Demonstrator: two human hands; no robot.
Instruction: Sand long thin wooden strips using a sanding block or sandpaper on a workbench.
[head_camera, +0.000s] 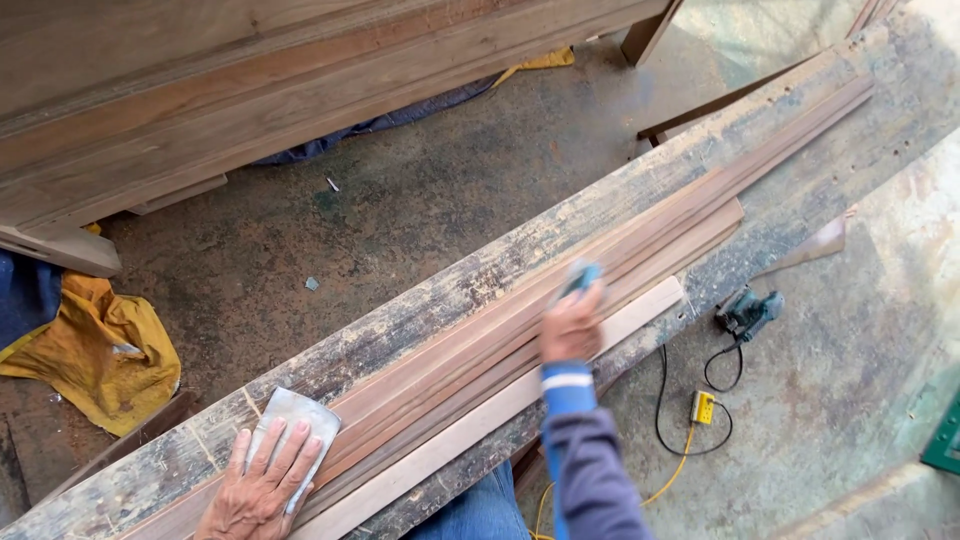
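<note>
A long, worn workbench (440, 290) runs diagonally from the lower left corner of the view up to the upper right, its top scuffed and flecked with old paint. Along the middle of the bench lies a bundle of thin wooden strips (640, 250), side by side and touching, reddish brown, with one paler strip (470, 425) at the near edge of the bundle.

The left hand (262, 490) lies flat near the lower left end of the bench, fingers spread and stretched out, palm down on a folded sheet of grey sandpaper (300, 415) that rests over the near ends of the strips. It presses on the sheet and does not curl around it.

The right hand (572, 328) sits further up the bench, about midway along the strips, closed around a small blue-grey sanding block (581, 277) whose tip shows beyond the knuckles. The block rests on the strips. The hand is blurred, so the exact grip of the fingers cannot be told. A blue cuff and grey sleeve (590, 470) run back from it.

On the concrete floor beyond the near edge of the bench lies a dark power sander (750, 312) with a black cable leading to a yellow plug socket (705, 406). On the far side, a crumpled yellow cloth (100, 355) lies on the floor beneath a large wooden panel (250, 80)
</note>
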